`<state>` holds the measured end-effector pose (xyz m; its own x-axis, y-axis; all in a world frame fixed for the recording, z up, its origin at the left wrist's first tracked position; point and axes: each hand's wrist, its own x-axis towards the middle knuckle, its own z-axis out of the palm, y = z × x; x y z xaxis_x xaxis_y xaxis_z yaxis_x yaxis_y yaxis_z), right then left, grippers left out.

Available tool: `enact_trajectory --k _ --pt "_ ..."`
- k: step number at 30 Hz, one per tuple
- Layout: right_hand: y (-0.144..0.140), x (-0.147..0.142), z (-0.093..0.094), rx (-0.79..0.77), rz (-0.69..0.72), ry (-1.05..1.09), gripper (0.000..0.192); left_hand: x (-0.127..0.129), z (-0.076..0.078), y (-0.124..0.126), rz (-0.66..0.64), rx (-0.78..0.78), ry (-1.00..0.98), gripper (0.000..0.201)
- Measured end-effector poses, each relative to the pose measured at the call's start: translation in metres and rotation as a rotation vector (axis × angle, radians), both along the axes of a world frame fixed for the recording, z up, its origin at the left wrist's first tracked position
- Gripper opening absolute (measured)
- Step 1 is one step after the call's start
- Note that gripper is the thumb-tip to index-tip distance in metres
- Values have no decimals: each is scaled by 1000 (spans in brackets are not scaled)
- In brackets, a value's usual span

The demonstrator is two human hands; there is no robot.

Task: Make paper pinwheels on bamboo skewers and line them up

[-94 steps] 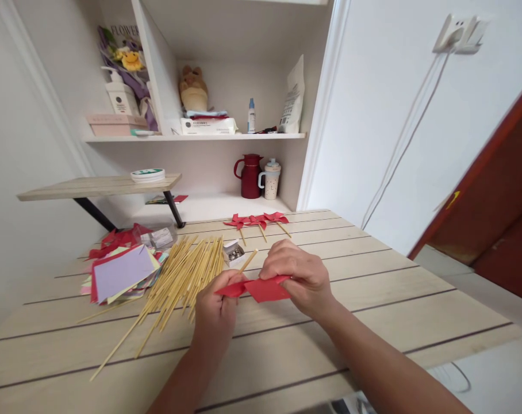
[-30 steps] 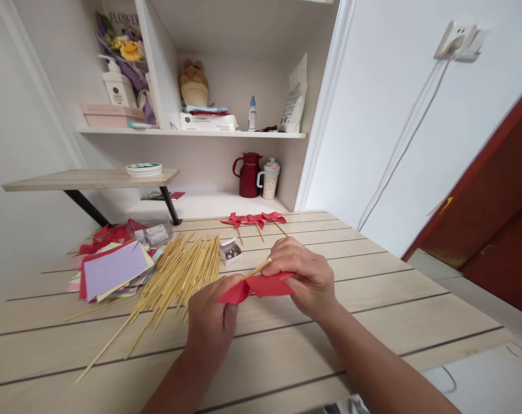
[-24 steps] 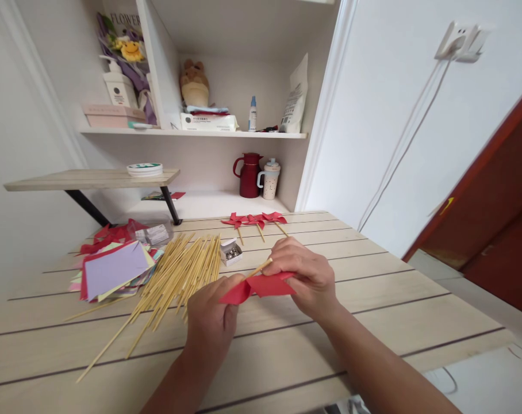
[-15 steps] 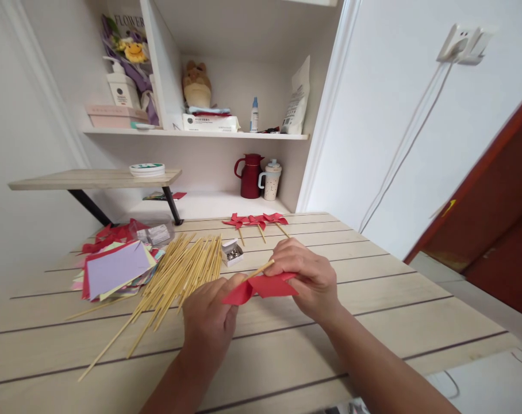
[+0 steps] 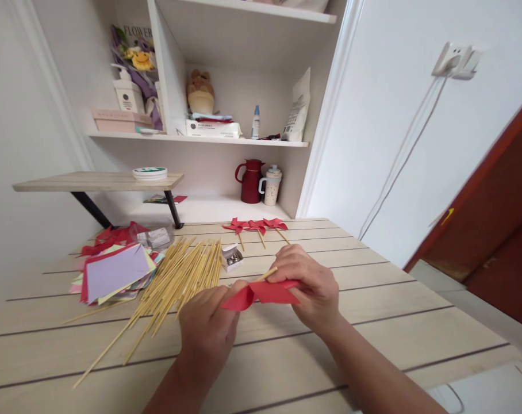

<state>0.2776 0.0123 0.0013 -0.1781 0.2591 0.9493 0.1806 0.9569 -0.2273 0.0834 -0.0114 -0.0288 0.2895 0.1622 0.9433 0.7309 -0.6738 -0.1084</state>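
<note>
Item 1. Red paper pinwheel [image 5: 263, 293]: folded red paper held just above the worktop [image 5: 373, 322] near its middle, between both hands. A bamboo stick [image 5: 266, 274] shows behind the paper, its pale tip poking out up and to the right between the hands.

Item 2. Left hand [image 5: 207, 330]: grip closed on the left end of the red paper pinwheel, thumb pressed against the paper's near edge; forearm enters from the lower edge of the view.

Item 3. Right hand [image 5: 310, 287]: grip closed over the right part of the red paper pinwheel, fingers curled over its top edge, beside the tip of the bamboo stick; whether they also pinch the stick cannot be told.

Item 4. Pile of bamboo sticks [image 5: 179, 282]: loose, fanned diagonally on the worktop, left of the hands, with a few strays reaching toward the near edge.

Item 5. Stack of coloured paper squares [image 5: 114, 273]: left of the sticks, a lilac sheet on top, red scraps behind it.

Item 6. Small open box of pins [image 5: 232, 258]: on the worktop, just right of the stick pile, beyond the hands.

Item 7. Three finished red pinwheels [image 5: 256, 226]: lying side by side at the far edge of the worktop, each on a stick.

Item 8. Shelf unit behind: red jug [image 5: 250, 181] and white lidded mug [image 5: 270, 185] side by side on the lower shelf.
</note>
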Motion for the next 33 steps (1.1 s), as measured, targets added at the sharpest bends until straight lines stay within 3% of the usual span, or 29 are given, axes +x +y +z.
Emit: enact_trajectory --k 9,13,18,24,28,33 --pt "-1 -7 -6 -49 90 181 27 -2 3 -4 37 -9 53 24" --pt "-1 -6 -8 -38 61 159 39 -6 4 -6 70 2 92 21" --pt "-3 -4 -6 29 9 69 16 -7 8 -10 92 24 130 20" --pt "-1 -4 -6 53 33 53 14 -8 11 -11 70 30 140 22" --pt "0 -5 -6 37 76 121 20 -8 13 -11 68 34 148 22" --pt "0 -4 -6 62 26 105 35 -10 14 -10 63 51 151 24"
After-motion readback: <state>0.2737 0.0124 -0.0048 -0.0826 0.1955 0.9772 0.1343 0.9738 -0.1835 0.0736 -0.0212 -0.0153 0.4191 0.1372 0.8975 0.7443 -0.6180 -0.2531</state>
